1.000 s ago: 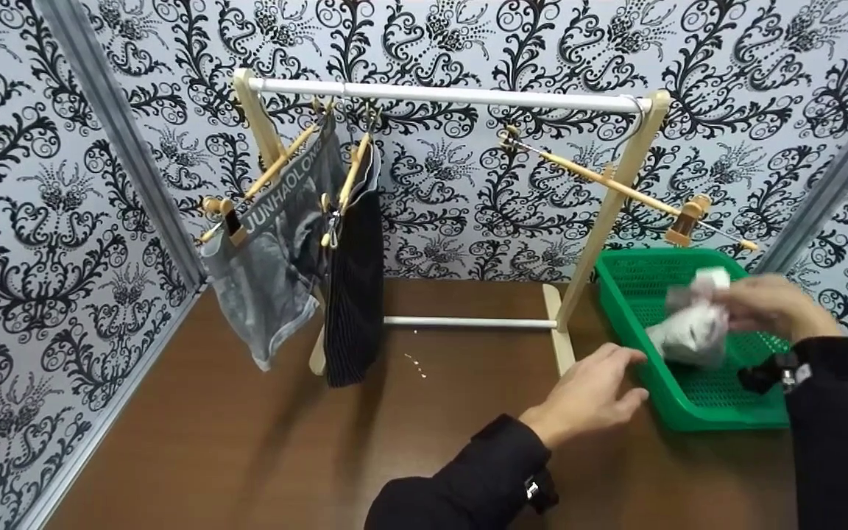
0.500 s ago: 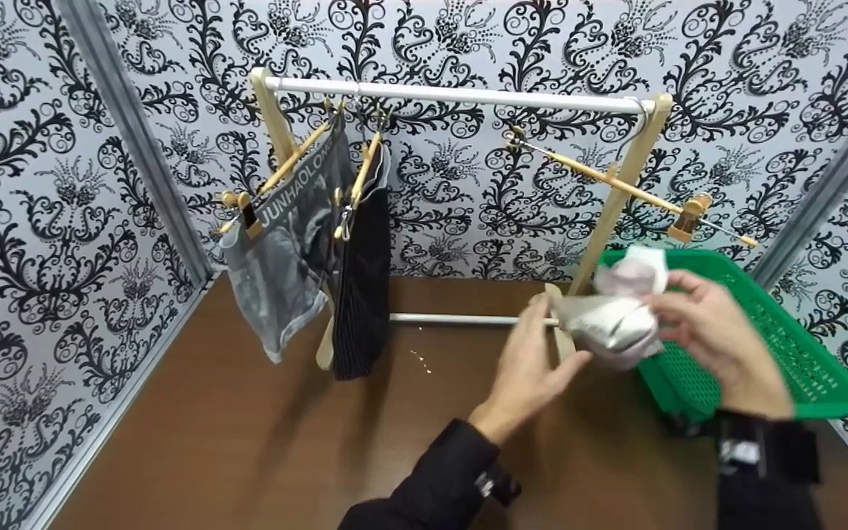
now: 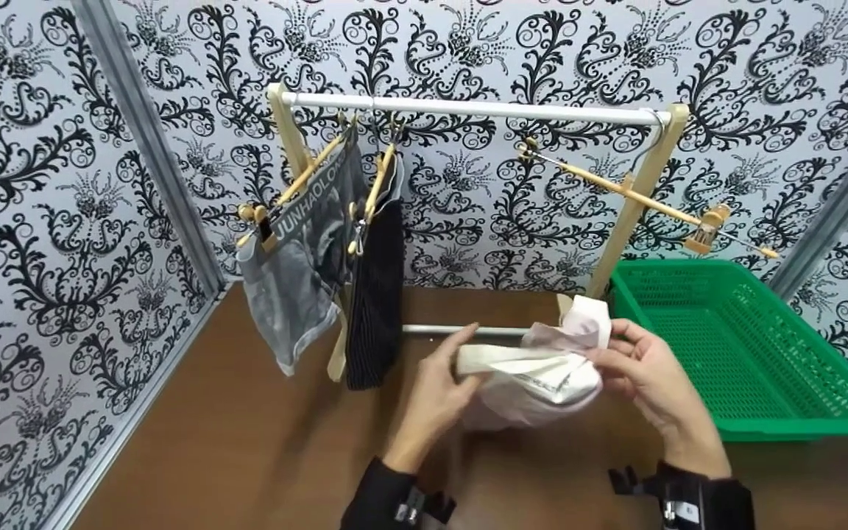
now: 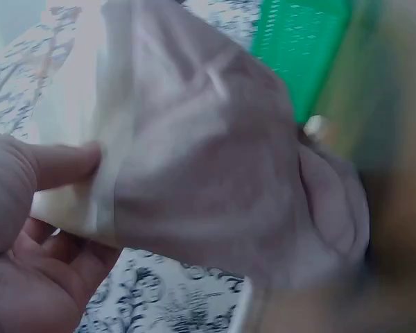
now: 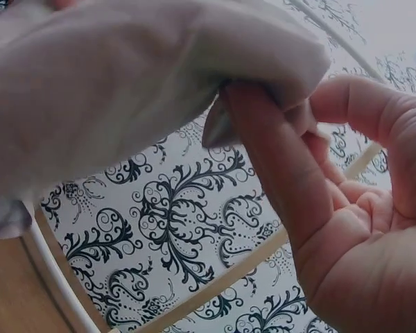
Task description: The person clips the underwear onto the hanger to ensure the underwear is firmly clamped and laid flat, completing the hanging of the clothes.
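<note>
Pinching the pale cloth [image 3: 531, 406] at opposite ends, the left hand [image 3: 435, 390] and right hand [image 3: 651, 377] hold it between them, probably to spread its folds; the basket [image 3: 799, 426] sits right of both.

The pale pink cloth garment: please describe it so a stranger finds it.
Find the wooden clothes rack with white rods. In front, the left hand and right hand hold the pale pink cloth garment. Unlike the hanging grey cloth garment and black striped garment, it is hand-held.
</note>
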Available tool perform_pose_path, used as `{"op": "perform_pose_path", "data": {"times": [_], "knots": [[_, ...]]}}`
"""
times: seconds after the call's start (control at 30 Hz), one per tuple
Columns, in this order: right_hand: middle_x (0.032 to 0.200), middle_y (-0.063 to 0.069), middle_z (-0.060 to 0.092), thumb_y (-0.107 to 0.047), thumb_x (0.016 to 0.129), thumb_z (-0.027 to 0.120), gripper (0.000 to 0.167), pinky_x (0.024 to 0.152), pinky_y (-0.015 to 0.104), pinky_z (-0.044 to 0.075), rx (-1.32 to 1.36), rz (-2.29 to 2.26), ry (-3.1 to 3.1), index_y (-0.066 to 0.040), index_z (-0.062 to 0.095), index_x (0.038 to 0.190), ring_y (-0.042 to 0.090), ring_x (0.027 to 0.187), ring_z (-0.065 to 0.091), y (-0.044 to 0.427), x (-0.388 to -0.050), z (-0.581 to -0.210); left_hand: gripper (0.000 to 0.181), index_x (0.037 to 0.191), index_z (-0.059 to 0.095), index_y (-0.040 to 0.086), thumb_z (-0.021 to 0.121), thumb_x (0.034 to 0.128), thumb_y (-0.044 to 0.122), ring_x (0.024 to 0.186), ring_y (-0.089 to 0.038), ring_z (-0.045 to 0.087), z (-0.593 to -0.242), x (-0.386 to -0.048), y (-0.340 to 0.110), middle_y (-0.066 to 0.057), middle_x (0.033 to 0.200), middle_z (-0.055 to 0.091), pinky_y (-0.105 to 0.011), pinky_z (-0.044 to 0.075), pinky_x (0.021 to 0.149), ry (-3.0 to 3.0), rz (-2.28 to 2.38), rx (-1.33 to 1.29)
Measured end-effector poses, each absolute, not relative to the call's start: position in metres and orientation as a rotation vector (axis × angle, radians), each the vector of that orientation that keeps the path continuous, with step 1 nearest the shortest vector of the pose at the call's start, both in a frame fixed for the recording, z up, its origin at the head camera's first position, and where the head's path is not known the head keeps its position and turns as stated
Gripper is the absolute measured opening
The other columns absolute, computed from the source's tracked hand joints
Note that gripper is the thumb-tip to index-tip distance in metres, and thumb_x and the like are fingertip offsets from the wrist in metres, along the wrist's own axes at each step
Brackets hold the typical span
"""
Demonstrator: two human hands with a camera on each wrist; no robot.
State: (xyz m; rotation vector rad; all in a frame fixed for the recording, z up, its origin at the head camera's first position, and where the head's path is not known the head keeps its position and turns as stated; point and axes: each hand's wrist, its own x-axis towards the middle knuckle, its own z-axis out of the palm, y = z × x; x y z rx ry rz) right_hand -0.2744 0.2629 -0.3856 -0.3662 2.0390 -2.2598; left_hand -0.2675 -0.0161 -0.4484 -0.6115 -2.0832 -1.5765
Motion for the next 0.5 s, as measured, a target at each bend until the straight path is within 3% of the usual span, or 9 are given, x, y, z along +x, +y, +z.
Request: {"op": "perform_pose_path", "data": {"times": [0.2, 0.33, 0.5], "knots": [[0.111, 0.021, 0.070, 0.006, 0.088, 0.072, 0.074, 0.063, 0.038, 0.060, -0.403, -2.113, 2.222, -0.007, 0.031, 0.149, 0.030, 0.081, 0.072, 0.255, -0.278, -0.392, 0.042, 0.128, 0.068, 0.001, 0.079, 0.0870, 0.005, 0.082, -0.012, 0.064, -0.434, -0.261, -0.027, -0.007, 0.107, 0.074, -0.028, 0.055, 0.072, -2.020, -1.594, -0.536], [0.109, 0.027, 0.067, 0.006, 0.088, 0.072, 0.077, 0.064, 0.043, 0.061, -0.500, -2.007, 2.262, -0.008, 0.032, 0.152, 0.031, 0.080, 0.071, 0.252, -0.282, -0.398, 0.033, 0.119, 0.072, -0.001, 0.079, 0.0885, 0.009, 0.076, -0.010, 0.064, -0.429, -0.259, -0.029, -0.004, 0.099, 0.075, -0.025, 0.054, 0.065, -1.998, -1.664, -0.515], [0.114, 0.026, 0.062, -0.003, 0.088, 0.076, 0.071, 0.073, 0.042, 0.061, -0.726, -1.698, 2.403, 0.000, 0.040, 0.149, 0.031, 0.090, 0.069, 0.248, -0.285, -0.406, 0.023, 0.110, 0.077, 0.004, 0.079, 0.0878, 0.008, 0.071, -0.010, 0.063, -0.424, -0.257, -0.031, -0.002, 0.091, 0.075, -0.026, 0.054, 0.061, -1.975, -1.648, -0.488]]}}
